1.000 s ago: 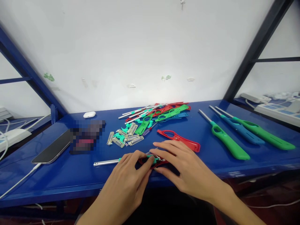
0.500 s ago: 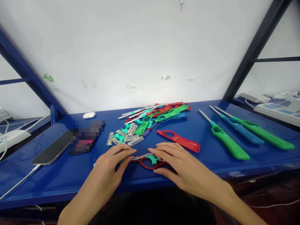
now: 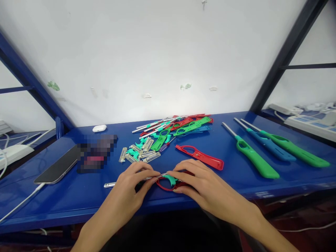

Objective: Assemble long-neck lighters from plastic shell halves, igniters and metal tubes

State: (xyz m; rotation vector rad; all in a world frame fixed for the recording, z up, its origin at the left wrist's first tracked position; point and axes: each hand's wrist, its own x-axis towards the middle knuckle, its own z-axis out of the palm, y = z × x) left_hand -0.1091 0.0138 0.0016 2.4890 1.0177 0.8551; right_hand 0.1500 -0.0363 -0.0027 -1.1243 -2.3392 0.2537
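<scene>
Near the table's front edge, my left hand [image 3: 136,182] pinches thumb and index finger at the neck of a red lighter handle half [image 3: 165,189]. A metal lighter tube [image 3: 109,184] runs under this hand, its tip sticking out on the left. My right hand [image 3: 196,178] is closed around the other end of the handle half, hiding most of it. Between the hands a teal trigger [image 3: 172,180] sits in the red finger loop, with thin wire beside it. Just beyond my right hand lies a separate red handle half [image 3: 201,157].
Clear fuel tanks [image 3: 149,154], teal parts and a small screwdriver [image 3: 166,145] lie behind my hands. Further back is a pile of tubes and coloured handle halves [image 3: 194,126]. Whole lighters [image 3: 258,159] lie right; a phone [image 3: 59,166] and white earbud case [image 3: 99,128] lie left.
My left hand has slid a little to the right along the tube towards the red loop. More of the tube's tip now shows to its left. My right hand has barely shifted.
</scene>
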